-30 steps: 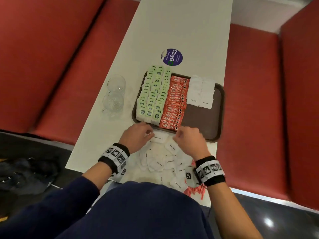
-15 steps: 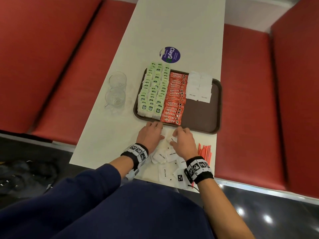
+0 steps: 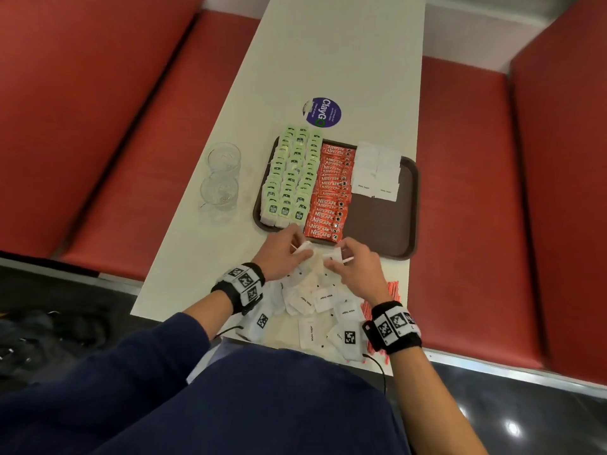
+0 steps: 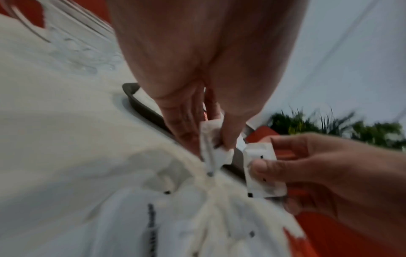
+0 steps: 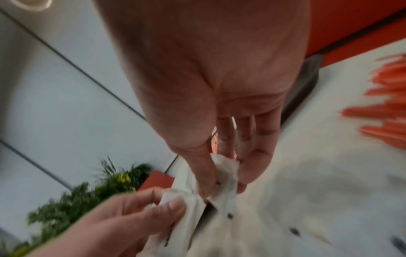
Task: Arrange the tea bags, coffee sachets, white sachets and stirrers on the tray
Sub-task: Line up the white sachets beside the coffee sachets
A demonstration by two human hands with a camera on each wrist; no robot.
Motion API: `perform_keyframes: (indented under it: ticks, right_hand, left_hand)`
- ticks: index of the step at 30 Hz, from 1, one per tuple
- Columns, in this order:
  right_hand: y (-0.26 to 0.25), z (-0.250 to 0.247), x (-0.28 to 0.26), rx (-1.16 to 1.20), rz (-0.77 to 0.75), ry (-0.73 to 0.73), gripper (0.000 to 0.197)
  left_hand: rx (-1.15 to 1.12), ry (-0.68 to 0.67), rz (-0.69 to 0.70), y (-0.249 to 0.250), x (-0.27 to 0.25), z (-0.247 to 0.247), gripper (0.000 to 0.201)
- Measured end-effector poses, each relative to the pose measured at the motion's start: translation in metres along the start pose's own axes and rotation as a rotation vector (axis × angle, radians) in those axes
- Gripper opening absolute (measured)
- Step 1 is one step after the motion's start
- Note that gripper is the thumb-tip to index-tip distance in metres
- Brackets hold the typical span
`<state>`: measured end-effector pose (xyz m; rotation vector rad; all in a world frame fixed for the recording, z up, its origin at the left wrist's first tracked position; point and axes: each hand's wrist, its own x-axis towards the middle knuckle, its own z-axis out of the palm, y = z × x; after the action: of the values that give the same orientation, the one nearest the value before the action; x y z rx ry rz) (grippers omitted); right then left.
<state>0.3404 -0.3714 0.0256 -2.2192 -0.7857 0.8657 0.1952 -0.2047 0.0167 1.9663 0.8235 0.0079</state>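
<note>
**White sachets gathered, tray's right side still part-filled**

Plainly, the step in hand is the white-sachet one. On the dark brown plastic tray (image 3: 409,205) the green-and-white tea bags (image 3: 290,178) fill the left columns and the red coffee sachets (image 3: 330,192) run in a row beside them. A short double column of flat white paper sachets (image 3: 377,172) lies at the far right, with bare tray in front of it. More loose white sachets (image 3: 315,300) lie heaped on the pale table (image 3: 328,60) near the person's body, and the thin red stirrers (image 3: 392,290) lie at the table's right edge, not yet on the tray.

The left hand (image 3: 282,254) hovers just short of the tray's near rim, thumb and fingers pinching a white sachet, as the left wrist view shows. The right hand (image 3: 356,267), close beside it, pinches a small stack of white sachets between thumb and fingertips. Both wrists are raised off the table, palms turned down and inward toward each other.

The next move probably calls for squaring the held sachets and carrying them to the bare patch in front of the white column. Thin paper packets could slip or fan out if held loosely.
</note>
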Motion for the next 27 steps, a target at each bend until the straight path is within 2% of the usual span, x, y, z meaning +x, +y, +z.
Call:
perform_keyframes:
  ticks: [3, 6, 9, 14, 18, 21, 24, 27]
  right_hand:
    - [-0.023, -0.031, -0.01, 0.196, -0.031, -0.005, 0.034]
    - [-0.045, -0.057, -0.014, 0.293, -0.073, 0.02, 0.034]
    - [-0.058, -0.071, -0.012, 0.367, -0.082, 0.047, 0.025]
    - [-0.066, -0.079, 0.002, 0.395, -0.139, 0.097, 0.021]
    - [-0.064, -0.081, 0.011, 0.536, -0.086, 0.073, 0.028]
    - [-0.051, -0.082, 0.024, 0.609, -0.067, 0.059, 0.025]
    - [-0.033, -0.089, 0.044, 0.648, -0.008, 0.215, 0.025]
    - [-0.005, -0.097, 0.074, 0.48, 0.117, 0.439, 0.025]
  left_hand:
    - [-0.224, 0.075, 0.069, 0.016, -0.01, -0.017, 0.031]
    - [-0.379, 0.095, 0.098, 0.039, -0.013, -0.026, 0.008]
    - [-0.485, 0.095, 0.092, 0.06, -0.009, -0.029, 0.019]
    - [-0.432, 0.119, 0.12, 0.077, 0.007, -0.024, 0.021]
    - [-0.41, 0.21, 0.094, 0.08, 0.025, -0.024, 0.023]
    - [-0.388, 0.189, 0.104, 0.082, 0.035, -0.024, 0.019]
    - [-0.4, 0.181, 0.096, 0.084, 0.041, -0.024, 0.018]
    - [-0.561, 0.169, 0.036, 0.081, 0.044, -0.023, 0.018]
